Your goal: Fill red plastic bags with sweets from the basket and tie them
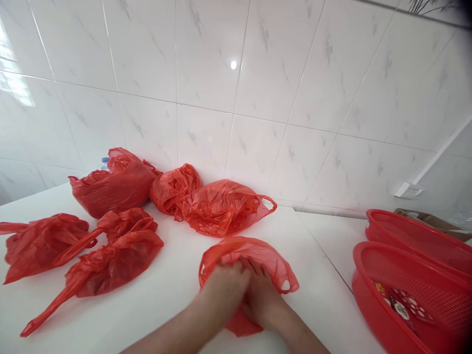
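Observation:
A red plastic bag (269,253) lies on the white table in front of me, its mouth spread and a handle loop sticking out to the right. My left hand (230,278) and my right hand (260,287) are side by side at the middle of this bag, touching each other. Both hands' fingers are curled into the thin film and look closed on it; the fingertips are partly hidden, and the left hand is slightly blurred. Just behind lies another crumpled red bag (224,206) with a loop handle.
Filled, knotted red bags (118,265) lie at the left. A bulky red bag (114,189) and a bunched one (175,189) rest near the tiled wall (206,64). Red plastic baskets (368,295) stand at the right, the nearer holding small printed packets (401,307).

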The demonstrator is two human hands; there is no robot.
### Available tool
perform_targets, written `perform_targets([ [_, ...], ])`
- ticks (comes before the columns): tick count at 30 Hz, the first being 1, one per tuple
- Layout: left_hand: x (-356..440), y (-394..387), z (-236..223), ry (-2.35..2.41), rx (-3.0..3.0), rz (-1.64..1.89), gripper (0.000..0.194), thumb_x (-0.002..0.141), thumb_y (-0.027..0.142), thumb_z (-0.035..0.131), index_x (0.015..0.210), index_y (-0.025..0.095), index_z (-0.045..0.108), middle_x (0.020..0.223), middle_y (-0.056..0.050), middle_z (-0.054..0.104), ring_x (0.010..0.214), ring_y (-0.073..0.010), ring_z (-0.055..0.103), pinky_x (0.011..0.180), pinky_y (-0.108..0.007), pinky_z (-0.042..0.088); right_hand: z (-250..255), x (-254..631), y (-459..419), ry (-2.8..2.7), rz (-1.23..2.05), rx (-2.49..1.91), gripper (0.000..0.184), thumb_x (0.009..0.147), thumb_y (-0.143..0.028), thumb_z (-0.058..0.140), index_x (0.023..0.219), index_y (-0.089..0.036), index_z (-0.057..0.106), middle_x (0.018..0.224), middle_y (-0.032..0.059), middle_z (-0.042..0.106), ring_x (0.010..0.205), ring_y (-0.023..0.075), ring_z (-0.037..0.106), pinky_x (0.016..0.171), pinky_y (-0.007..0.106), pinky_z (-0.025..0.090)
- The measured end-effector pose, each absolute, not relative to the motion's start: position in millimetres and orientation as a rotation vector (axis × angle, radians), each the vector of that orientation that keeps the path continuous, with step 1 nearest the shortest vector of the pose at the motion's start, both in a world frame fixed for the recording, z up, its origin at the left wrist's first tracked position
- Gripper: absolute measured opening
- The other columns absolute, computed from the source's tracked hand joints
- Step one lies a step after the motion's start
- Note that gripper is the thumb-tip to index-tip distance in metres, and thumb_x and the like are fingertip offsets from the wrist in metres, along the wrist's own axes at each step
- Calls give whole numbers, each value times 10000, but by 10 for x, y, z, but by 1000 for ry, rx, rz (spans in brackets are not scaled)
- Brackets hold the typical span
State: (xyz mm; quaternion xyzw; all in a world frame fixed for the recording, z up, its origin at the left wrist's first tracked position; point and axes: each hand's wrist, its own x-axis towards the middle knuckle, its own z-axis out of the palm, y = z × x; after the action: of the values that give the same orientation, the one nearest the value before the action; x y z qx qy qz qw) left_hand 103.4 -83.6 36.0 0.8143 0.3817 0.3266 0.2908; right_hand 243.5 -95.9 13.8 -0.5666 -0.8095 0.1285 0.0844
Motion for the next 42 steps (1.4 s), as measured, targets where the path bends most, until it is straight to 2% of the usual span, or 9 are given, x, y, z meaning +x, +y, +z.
perform_targets([
  [4,609,-585,427,1524,2518,559,399,576,19,570,950,147,624,1020,-179,604,965,-358,555,792,-467,414,263,2573,-997,-2251,706,-1522,401,865,-478,442,1203,-305,572,1363,45,454,1239,265,411,950,371,360],
  [6,403,-549,466,1560,2573,463,507,512,-2,568,981,182,622,964,-128,643,921,-321,584,787,-421,421,266,2610,-978,-2106,767,-1514,447,924,-475,288,963,-242,667,1016,47,646,933,212,594,740,299,438],
  [9,220,-538,474,1404,2416,604,411,477,25,551,832,205,653,752,-59,667,748,-276,618,694,-359,430,188,2622,-896,-1953,741,-1603,422,912,-426,316,706,-206,610,647,5,597,594,165,556,540,267,383],
  [12,194,-536,441,1280,2331,713,282,476,60,561,697,212,645,644,-36,643,610,-236,594,595,-312,412,110,2639,-811,-1801,712,-1676,217,840,-360,457,852,-207,610,799,14,634,723,173,591,613,267,422],
  [20,483,-770,438,828,2804,568,295,726,207,627,1019,233,633,1116,-84,594,1034,-287,521,900,-421,376,173,2694,-778,-1803,652,-1748,509,870,-469,396,1332,-258,386,968,34,643,868,198,608,736,316,443],
  [24,588,-913,314,681,2774,381,86,760,244,594,791,220,671,775,-44,595,676,-198,540,610,-306,406,152,2622,-707,-1876,497,-1840,405,808,-407,511,1181,-250,538,1068,44,635,967,215,590,747,302,421],
  [30,584,-972,225,582,2712,346,223,716,56,487,637,217,620,631,-8,559,494,-132,447,450,-274,286,166,2599,-554,-1939,441,-1929,208,757,-419,568,848,-233,585,801,2,654,721,183,597,576,265,358],
  [37,591,-959,250,697,2589,568,177,753,103,520,792,218,648,742,-22,632,627,-176,559,552,-284,396,73,2600,-439,-1978,244,-1927,334,762,-499,576,957,-230,615,861,27,677,771,205,622,630,285,397],
  [42,560,-776,223,947,2761,712,241,819,110,463,916,215,656,1047,-79,639,1021,-266,554,907,-433,394,-21,2597,-444,-1950,72,-1714,385,821,-428,549,1110,-184,616,1042,78,670,939,232,614,813,335,446],
])
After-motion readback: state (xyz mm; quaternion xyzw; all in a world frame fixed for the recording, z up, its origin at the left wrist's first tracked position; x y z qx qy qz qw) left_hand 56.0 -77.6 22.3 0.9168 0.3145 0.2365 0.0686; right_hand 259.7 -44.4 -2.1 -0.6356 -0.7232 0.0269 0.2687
